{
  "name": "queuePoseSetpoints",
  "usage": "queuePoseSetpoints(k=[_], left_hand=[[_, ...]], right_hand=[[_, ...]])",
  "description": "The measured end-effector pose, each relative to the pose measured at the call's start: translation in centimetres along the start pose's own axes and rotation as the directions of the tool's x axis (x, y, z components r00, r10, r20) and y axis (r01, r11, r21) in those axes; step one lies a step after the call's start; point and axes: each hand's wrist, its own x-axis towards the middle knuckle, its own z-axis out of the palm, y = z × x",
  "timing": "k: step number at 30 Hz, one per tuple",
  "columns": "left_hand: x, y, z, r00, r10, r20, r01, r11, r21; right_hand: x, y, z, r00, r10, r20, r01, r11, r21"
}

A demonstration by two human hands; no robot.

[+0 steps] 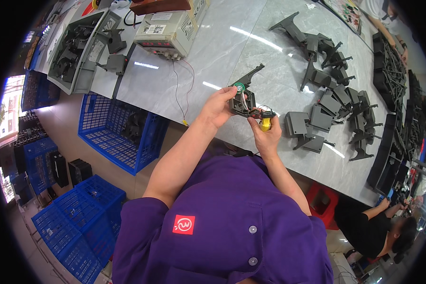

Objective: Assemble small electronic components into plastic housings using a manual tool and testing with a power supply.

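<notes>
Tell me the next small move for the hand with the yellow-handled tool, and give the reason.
Probably bring the tip of the yellow-handled tool the last bit onto the dark grey plastic part. The left hand holds that part up off the marble table, and the right hand grips the tool just beside its wired lower edge.

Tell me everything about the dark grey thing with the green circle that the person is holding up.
The dark grey plastic part with the round green disc is held above the pale marble-look table. It has a boxy body and a long thin arm that slants up to the right. The green disc sits at its upper left. Thin red and black wires hang at its lower right. The left hand grips its left side, and the right hand holds a yellow-handled tool beside those wires.
</notes>
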Motion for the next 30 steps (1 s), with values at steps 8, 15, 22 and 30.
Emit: queuePoseSetpoints(k=[8, 15, 22, 30], left_hand=[[0.0, -0.1, 0.0, 0.999, 0.026, -0.044, -0.026, 1.000, 0.000], [-0.1, -0.1, -0.1, 0.998, 0.038, -0.056, -0.039, 0.999, -0.006], [-0.2, -0.1, -0.2, 0.998, 0.031, -0.047, -0.032, 0.999, -0.004], [0.0, 0.0, -0.8, 0.999, 0.038, -0.011, -0.038, 0.999, -0.029]], right_hand=[[-0.2, 0.0, -0.1, 0.998, 0.051, 0.024, -0.051, 0.999, -0.018], [-0.3, 0.2, -0.1, 0.998, 0.050, 0.029, -0.050, 0.999, -0.001], [-0.3, 0.7, 0.0, 0.999, 0.036, 0.030, -0.036, 0.999, 0.010], [-0.4, -0.4, -0.3, 0.993, 0.111, 0.038, -0.111, 0.994, -0.004]])
